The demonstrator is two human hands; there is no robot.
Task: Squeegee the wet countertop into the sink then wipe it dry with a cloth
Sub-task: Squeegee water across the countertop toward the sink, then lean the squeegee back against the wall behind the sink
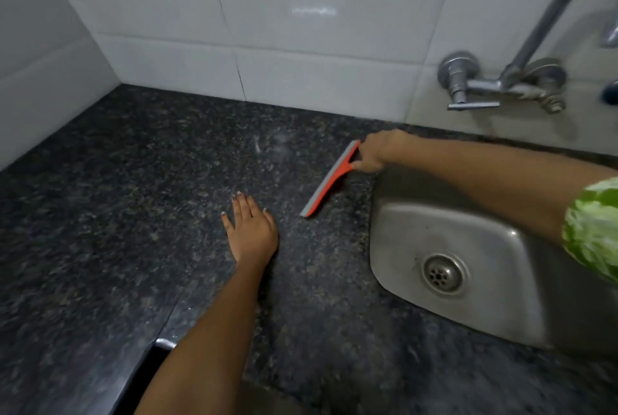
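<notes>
You have no text, label, brand, number or sign to read anywhere in this view.
</notes>
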